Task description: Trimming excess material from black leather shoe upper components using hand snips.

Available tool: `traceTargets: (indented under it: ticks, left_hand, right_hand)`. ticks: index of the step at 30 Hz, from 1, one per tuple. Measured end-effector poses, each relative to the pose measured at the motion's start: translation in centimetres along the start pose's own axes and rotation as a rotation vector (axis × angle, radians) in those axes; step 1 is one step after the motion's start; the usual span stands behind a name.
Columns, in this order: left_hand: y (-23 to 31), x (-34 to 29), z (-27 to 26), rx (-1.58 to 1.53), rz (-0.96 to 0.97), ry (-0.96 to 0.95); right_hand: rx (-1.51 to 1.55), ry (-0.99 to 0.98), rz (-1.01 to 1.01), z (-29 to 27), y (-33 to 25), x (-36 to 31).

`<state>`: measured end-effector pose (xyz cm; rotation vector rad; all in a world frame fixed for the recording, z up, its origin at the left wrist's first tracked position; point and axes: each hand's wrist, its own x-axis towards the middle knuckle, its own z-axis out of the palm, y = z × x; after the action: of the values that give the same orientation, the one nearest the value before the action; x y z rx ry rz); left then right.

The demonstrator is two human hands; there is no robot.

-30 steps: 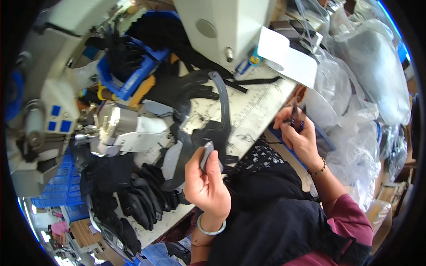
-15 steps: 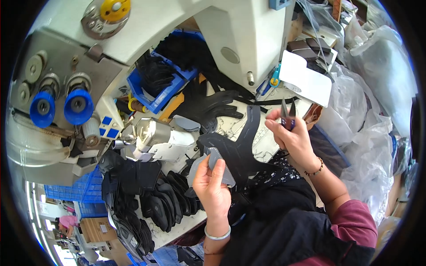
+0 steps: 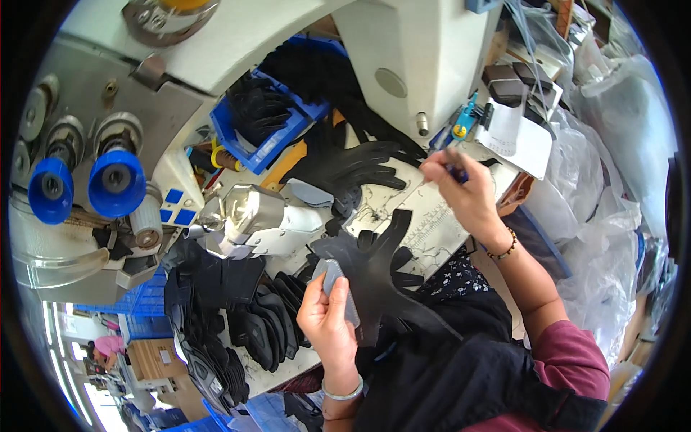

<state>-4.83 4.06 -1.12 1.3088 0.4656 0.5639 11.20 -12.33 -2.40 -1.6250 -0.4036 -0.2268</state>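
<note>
My left hand (image 3: 327, 317) pinches a grey stitched piece (image 3: 337, 277) between thumb and fingers. Joined to it or lying against it is a black branching fabric piece (image 3: 381, 266), which spreads right and toward my lap; I cannot tell how they connect. My right hand (image 3: 462, 193), up and to the right over the sewing table (image 3: 425, 227), is closed on small thread snips (image 3: 455, 171), dark-handled and blurred by motion. The metal sewing head (image 3: 248, 212) of a white machine stands left of the black piece. Loose thread bits lie on the table.
The machine's white arm (image 3: 410, 57) arches overhead. Blue bins (image 3: 252, 155) hold black pieces behind the sewing head. Stacked black padded parts (image 3: 263, 331) crowd the left front. Turquoise-handled scissors (image 3: 465, 122) and white paper (image 3: 529, 147) lie far right, beside clear plastic bags (image 3: 612, 108).
My right hand with the snips has shifted up and slightly left. My left hand has lowered toward me, and the black piece has swung down with it. The view has shifted a little.
</note>
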Motion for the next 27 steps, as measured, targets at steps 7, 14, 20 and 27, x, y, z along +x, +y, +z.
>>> traceTargets:
  ticks: [7, 14, 20, 27]
  left_hand:
    - [-1.8, 0.5, -2.6, 0.393, 0.207, 0.086]
    - [-3.2, 0.2, -2.5, 1.181, 0.642, 0.114]
    - [-1.0, 0.2, -2.4, 0.917, 0.555, 0.084]
    - [1.3, 1.6, -1.7, 0.209, 0.082, -0.191]
  right_hand:
    - [-0.32, -0.373, -0.141, 4.8, 1.7, 4.7]
    - [-0.546, -0.588, -0.282, 9.0, 5.7, 8.2]
    - [-0.428, -0.604, -0.13, 7.4, 3.7, 8.8]
    - [-0.172, -0.477, 0.076, 1.9, -3.0, 4.8]
